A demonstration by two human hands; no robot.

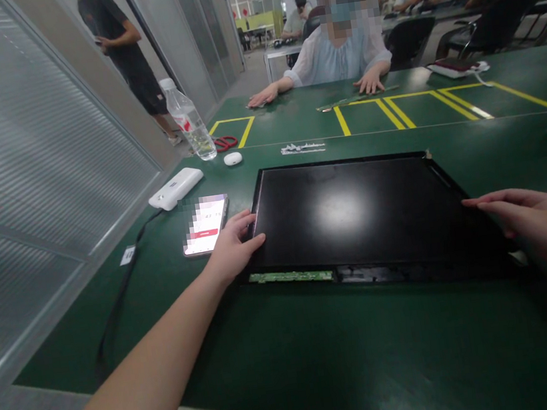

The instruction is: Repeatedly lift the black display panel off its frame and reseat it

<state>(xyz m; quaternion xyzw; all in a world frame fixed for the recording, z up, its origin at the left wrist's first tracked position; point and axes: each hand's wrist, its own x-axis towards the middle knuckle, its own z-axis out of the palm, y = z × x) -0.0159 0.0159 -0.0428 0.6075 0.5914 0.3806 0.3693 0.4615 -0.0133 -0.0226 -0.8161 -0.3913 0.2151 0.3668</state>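
Note:
A black flat display panel [355, 214] lies on the green table, a bright reflection on its screen. Along its near edge runs a narrow green circuit board [290, 277], beside a black strip of frame. My left hand [235, 243] grips the panel's left edge, thumb on top and fingers at the outer side. At the right edge, my right hand [530, 208] pinches the rim between thumb and fingers; its lower fingers are partly hidden. Just left of my left hand is a phone [206, 226] with its screen lit.
A white power bank [176, 189] with a black strap, a water bottle [191, 122], red-handled scissors [226, 143] and a white earbud case [233, 159] stand at the left. Small metal strips [303, 148] lie beyond the panel. Across the table, a co-worker's hands [264, 96] rest near yellow tape lines.

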